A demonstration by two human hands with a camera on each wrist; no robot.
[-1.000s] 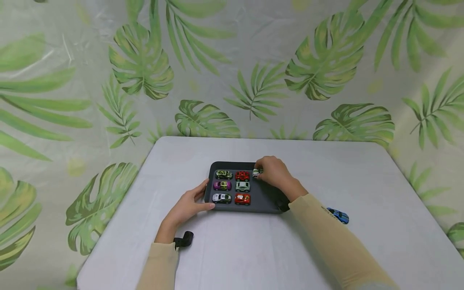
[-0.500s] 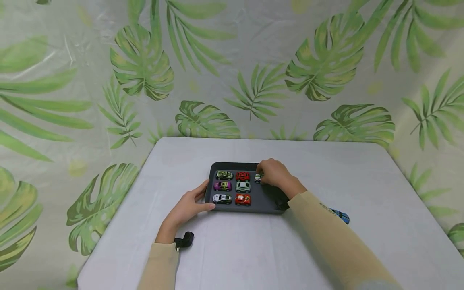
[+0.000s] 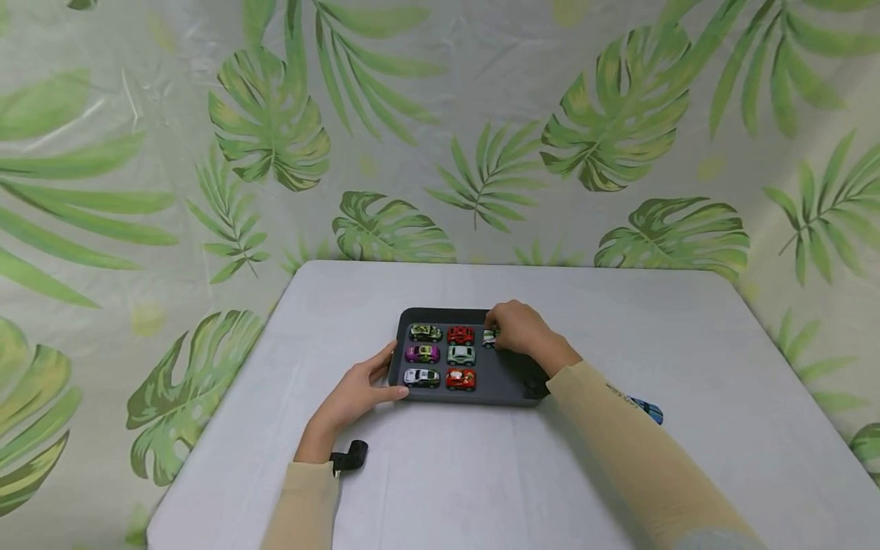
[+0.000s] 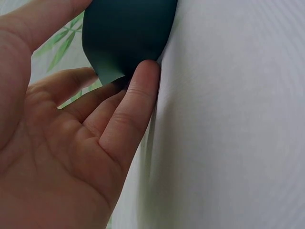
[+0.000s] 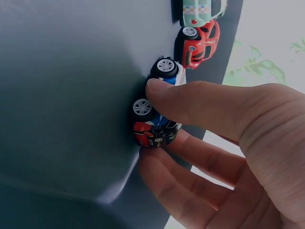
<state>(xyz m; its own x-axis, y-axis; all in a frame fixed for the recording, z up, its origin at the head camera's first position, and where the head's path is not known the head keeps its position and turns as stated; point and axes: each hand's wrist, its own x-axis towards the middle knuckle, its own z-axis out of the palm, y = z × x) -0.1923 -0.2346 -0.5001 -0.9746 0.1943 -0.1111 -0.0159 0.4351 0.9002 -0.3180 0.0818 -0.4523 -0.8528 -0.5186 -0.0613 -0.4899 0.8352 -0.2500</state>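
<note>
A dark grey rectangular tray (image 3: 505, 374) lies on the white-covered table. My left hand (image 3: 359, 392) holds it at its near left corner, thumb at the front edge and fingers along the left side; its fingers touch the dark tray wall (image 4: 128, 36) in the left wrist view. At the tray's far right part, my right hand (image 3: 524, 330) pinches a small toy car (image 5: 162, 112) with white, blue, black and red parts between thumb and fingers. The car sits at the tray floor beside a red toy car (image 5: 201, 45), just ahead of it. In the head view my right hand covers most of it.
Two columns of toy cars stand in the tray's left half, among them a purple car (image 3: 422, 354), a pale green car (image 3: 461, 355) and a white car (image 3: 422, 377). A blue toy car (image 3: 648, 411) lies on the table, partly behind the right sleeve (image 3: 619, 428).
My right hand has moved slightly nearer and to the right with the toy car, lowering it into the tray; over the last half second it barely moves. My left hand stays put.
</note>
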